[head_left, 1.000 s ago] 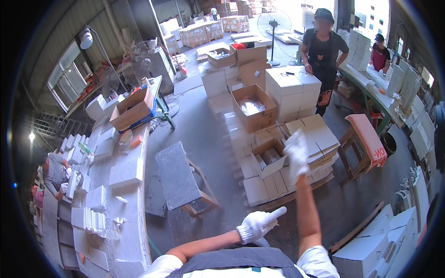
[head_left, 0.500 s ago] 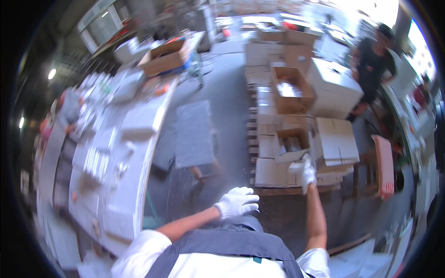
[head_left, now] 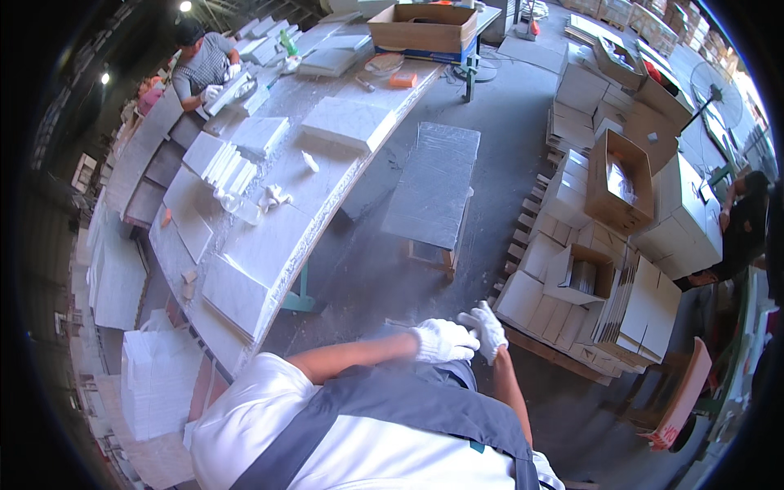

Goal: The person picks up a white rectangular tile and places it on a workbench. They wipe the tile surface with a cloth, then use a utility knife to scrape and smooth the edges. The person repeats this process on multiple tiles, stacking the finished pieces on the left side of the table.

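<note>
Left hand (head_left: pixel 445 340), lower centre: gloved, fingers together and partly bent; whether it pinches the other glove cannot be told. Right hand (head_left: pixel 487 332), just beside it: gloved, fingers loosely extended, slightly apart, nothing visible in it.
Slab-topped wooden bench (head_left: pixel 437 180), centre, ahead of the hands; no item on its top.
Worktable (head_left: pixel 327 198), left: white stone-look slabs (head_left: pixel 347 122), loose and stacked; one crumpled white glove (head_left: pixel 275 197). Co-worker (head_left: pixel 198 69), upper left, at the far side.
Pallet (head_left: pixel 563 364), right: closed cartons (head_left: pixel 523 298); small open carton (head_left: pixel 569 291), part-filled; larger open carton (head_left: pixel 608 211), clear wrapping inside; flat cardboard stack (head_left: pixel 651 314).
Status, by judgement: closed cartons look finished; open cartons and loose slabs look outstanding.
</note>
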Demonstrator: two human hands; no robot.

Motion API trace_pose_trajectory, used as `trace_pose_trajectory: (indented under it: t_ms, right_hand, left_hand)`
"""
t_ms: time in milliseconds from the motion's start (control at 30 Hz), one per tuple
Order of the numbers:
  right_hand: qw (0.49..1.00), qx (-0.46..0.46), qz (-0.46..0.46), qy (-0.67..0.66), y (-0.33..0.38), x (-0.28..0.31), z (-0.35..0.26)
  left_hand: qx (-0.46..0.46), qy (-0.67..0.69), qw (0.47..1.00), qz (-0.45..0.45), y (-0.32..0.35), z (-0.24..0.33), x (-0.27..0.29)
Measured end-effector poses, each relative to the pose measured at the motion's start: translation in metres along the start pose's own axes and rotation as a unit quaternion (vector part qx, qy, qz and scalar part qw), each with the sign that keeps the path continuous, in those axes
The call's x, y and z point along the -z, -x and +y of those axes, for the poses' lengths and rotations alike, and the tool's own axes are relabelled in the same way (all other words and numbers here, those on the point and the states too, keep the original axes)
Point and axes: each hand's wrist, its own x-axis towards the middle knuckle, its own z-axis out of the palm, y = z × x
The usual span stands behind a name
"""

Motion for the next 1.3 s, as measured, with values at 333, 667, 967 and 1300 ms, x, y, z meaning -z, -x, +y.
trace_pose_trajectory:
  t_ms: [333, 667, 967, 1300]
  right_hand:
    - [0.983, 0.094, 0.152, -0.048, -0.027, 0.030, 0.016]
    - [0.971, -0.036, 0.229, -0.065, -0.136, -0.041, 0.050]
    - [0.956, -0.048, 0.275, -0.084, -0.205, -0.036, 0.007]
    - [0.942, -0.052, 0.242, 0.227, -0.224, -0.049, -0.068]
  left_hand:
    - [0.066, 0.030, 0.988, -0.136, -0.005, -0.072, 0.095]
    - [-0.010, 0.029, 0.999, 0.009, 0.026, -0.204, 0.159]
    - [0.178, 0.078, 0.949, 0.246, -0.002, -0.321, 0.256]
    - [0.353, -0.336, 0.830, 0.272, -0.075, -0.468, 0.350]
